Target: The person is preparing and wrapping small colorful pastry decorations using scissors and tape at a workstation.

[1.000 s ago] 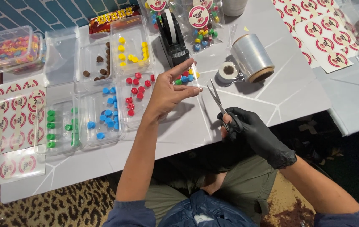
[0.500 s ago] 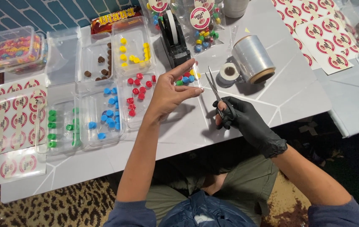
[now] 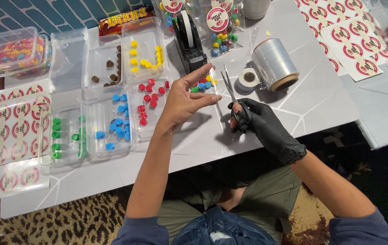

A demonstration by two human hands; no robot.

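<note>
Left hand (image 3: 185, 100) splayed open over candies — gloved right hand (image 3: 259, 121) grips scissors (image 3: 231, 90) upright

The right hand (image 3: 259, 121), black-gloved, is bringing the scissors (image 3: 230, 90) in from the table edge toward the left hand (image 3: 185, 102), blades now beside its fingertips.

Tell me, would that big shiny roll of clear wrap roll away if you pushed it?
Probably. The roll of clear wrap lies on its side on the white table, so a sideways nudge could send it rolling. The small tape roll touching it might stop it. Its thick winding suggests some weight.
</note>
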